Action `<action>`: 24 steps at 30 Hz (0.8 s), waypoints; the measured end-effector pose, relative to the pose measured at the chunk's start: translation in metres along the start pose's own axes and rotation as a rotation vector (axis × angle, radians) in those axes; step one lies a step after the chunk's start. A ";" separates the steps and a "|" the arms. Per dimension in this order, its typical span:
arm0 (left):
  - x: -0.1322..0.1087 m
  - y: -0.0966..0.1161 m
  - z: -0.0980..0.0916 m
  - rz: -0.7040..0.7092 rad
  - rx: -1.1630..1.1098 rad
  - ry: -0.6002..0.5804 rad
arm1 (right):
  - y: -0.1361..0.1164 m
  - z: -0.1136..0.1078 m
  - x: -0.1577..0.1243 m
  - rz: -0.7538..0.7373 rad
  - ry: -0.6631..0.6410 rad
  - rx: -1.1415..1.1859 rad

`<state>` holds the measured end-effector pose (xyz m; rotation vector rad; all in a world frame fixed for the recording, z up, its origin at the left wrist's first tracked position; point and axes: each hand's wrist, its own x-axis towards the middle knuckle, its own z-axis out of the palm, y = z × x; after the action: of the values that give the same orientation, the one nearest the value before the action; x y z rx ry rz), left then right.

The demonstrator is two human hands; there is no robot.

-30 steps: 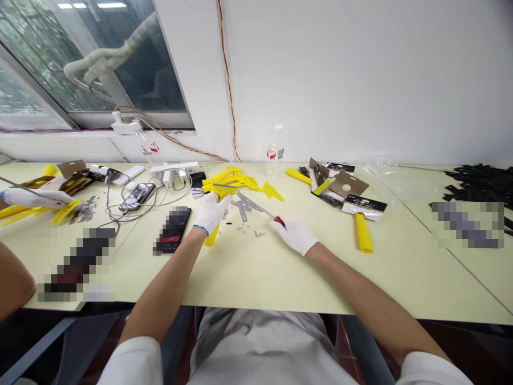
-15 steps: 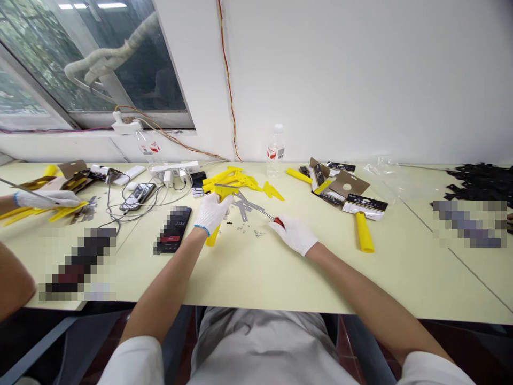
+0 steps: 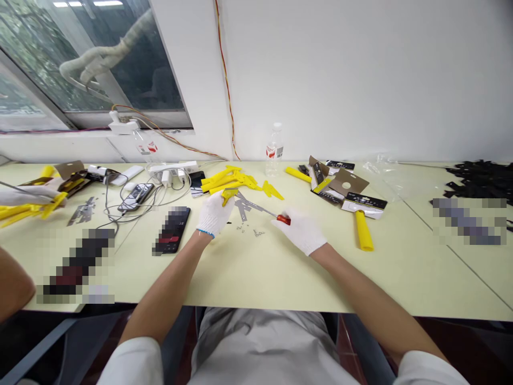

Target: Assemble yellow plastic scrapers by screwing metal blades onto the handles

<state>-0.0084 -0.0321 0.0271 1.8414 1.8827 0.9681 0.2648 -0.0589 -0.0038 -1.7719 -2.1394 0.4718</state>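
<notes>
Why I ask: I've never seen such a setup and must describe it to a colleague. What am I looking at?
There is no machine: a person wearing white gloves is at work. The view comes from a camera on that person's head, looking forward and down at a pale table. The left hand holds a yellow piece; the right hand holds a red-handled tool, apparently a screwdriver. Near them lie flat metal strips and small metal bits. Farther back are more yellow pieces and a clear bottle; a dark phone lies to the left. The gloved hand at the far left is another person's.
</notes>
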 end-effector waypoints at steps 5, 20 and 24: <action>0.002 -0.001 0.002 0.059 0.032 0.003 | 0.013 0.005 0.002 0.032 -0.175 0.349; 0.004 -0.006 0.009 0.111 0.083 0.048 | 0.021 0.002 0.005 0.063 -0.366 0.484; 0.007 -0.013 0.012 0.130 0.107 0.065 | 0.017 0.005 0.006 0.052 -0.171 0.337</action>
<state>-0.0108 -0.0218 0.0120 2.0402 1.9060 0.9976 0.2763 -0.0500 -0.0151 -1.6475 -1.9787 0.9670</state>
